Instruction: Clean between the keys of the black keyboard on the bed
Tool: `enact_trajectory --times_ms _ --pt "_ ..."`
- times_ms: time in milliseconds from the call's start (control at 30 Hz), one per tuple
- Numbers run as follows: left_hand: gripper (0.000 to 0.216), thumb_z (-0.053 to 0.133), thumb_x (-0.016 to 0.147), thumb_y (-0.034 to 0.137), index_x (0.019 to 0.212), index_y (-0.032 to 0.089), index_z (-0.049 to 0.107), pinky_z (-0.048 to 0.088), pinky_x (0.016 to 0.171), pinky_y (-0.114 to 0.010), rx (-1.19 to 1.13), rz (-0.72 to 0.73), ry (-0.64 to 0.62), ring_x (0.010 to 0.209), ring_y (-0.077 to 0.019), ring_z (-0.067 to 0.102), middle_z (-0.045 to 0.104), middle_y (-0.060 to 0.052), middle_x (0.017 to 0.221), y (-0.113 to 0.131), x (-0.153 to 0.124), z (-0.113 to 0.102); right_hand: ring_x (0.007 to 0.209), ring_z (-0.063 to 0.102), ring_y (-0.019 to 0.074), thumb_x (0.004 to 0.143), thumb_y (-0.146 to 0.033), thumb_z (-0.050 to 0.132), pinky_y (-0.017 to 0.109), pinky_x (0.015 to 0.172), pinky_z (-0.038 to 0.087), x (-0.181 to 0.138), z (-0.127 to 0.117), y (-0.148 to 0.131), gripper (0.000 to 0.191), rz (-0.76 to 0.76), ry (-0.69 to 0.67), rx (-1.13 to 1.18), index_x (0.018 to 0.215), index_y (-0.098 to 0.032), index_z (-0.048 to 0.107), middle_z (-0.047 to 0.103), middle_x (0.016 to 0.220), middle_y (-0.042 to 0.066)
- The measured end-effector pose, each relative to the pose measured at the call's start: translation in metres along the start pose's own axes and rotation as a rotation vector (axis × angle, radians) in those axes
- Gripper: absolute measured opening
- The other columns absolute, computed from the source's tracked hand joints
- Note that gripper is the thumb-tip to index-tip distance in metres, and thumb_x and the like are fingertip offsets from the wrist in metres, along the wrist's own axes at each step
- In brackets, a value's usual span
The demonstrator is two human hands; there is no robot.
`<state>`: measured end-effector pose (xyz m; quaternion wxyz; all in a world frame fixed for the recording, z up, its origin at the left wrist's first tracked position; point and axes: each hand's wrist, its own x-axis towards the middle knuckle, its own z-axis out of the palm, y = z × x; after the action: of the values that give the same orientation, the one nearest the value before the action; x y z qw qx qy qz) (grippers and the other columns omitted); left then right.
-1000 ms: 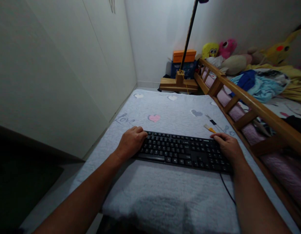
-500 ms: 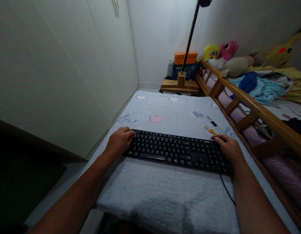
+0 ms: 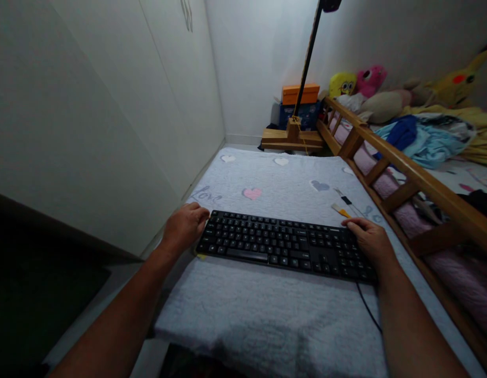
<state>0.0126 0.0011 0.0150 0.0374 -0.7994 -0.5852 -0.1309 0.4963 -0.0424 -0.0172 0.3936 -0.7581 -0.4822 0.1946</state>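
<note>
And here we are above the tabletop (image 3: 267,310), dressed in a pale cover with hearts, and right across it from near the left edge towards the right edge lies the black keyboard (image 3: 275,244), keys up, slightly slanted, its right end closer to the table's near edge! Over at its far left corner, the left hand (image 3: 184,226), fingers curled inward, fingertips right by that corner; touching or just beside, and holding anything or not, you simply cannot tell from up here. Across to the other end, the right hand (image 3: 367,239), half curled, in contact with the keyboard, thumb and forefinger at its far right corner, palm covering some of the end; how firm that hold is, the view doesn't show. A black cable (image 3: 367,307) runs from the keyboard's near side down to the right forearm, and a scrap of yellow (image 3: 201,256) peeps from under the near left corner. Beyond the right hand, towards the table's right edge, a small brush (image 3: 341,211) with a yellow handle lies near a slim tool (image 3: 346,200) with a black middle. Along that right edge, the wooden bed rail (image 3: 432,173); past the far edge, an orange box (image 3: 300,94) behind a leaning black pole (image 3: 307,58)
</note>
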Motion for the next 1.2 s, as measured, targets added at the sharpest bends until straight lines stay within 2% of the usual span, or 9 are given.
enact_trajectory --times_ms 167,467,733,1000,1200 --pt "0.021 0.052 0.093 0.027 0.09 0.022 0.073 0.048 0.079 -0.032 -0.104 0.051 0.048 0.091 -0.0222 0.062 0.069 -0.006 0.091 0.028 0.001 0.003 0.079 0.064 0.0244 0.068 -0.048 0.061 0.036 0.078 0.047 0.0 0.0 0.0 0.035 0.006 0.008 0.0 0.079 -0.02 0.078 0.075 0.082 0.006" --pt "0.021 0.054 0.095 0.023 0.089 0.021 0.074 0.048 0.077 -0.031 -0.156 0.08 -0.016 0.088 -0.0208 0.062 0.069 -0.006 0.09 0.072 0.005 0.017 0.082 0.065 0.025 0.069 -0.048 0.061 0.036 0.08 0.047 0.001 0.0 0.005 0.034 -0.018 0.008 -0.001 0.08 -0.02 0.078 0.076 0.084 0.006" --pt "0.021 0.054 0.095 0.02 0.09 0.02 0.075 0.048 0.08 -0.032 -0.17 0.183 -0.062 0.088 -0.0214 0.063 0.069 -0.007 0.089 0.107 0.017 0.019 0.076 0.064 0.0234 0.068 -0.047 0.061 0.035 0.076 0.047 0.001 0.0 0.002 0.034 -0.019 0.004 0.013 0.079 -0.02 0.078 0.075 0.08 0.005" --pt "0.024 0.053 0.097 0.022 0.089 0.02 0.075 0.048 0.079 -0.033 -0.178 0.237 -0.09 0.088 -0.0219 0.061 0.069 -0.008 0.09 0.131 0.026 0.024 0.073 0.063 0.0228 0.067 -0.048 0.062 0.034 0.072 0.046 0.001 0.0 0.002 0.033 -0.024 0.009 0.034 0.075 -0.02 0.077 0.074 0.075 0.004" --pt "0.026 0.052 0.098 0.021 0.084 0.019 0.074 0.047 0.076 -0.032 -0.172 0.262 -0.099 0.087 -0.0218 0.061 0.069 -0.008 0.088 0.141 0.03 0.025 0.076 0.064 0.0239 0.067 -0.048 0.062 0.035 0.074 0.046 0.001 0.0 0.0 0.034 0.014 -0.004 0.045 0.077 -0.019 0.077 0.074 0.079 0.006"
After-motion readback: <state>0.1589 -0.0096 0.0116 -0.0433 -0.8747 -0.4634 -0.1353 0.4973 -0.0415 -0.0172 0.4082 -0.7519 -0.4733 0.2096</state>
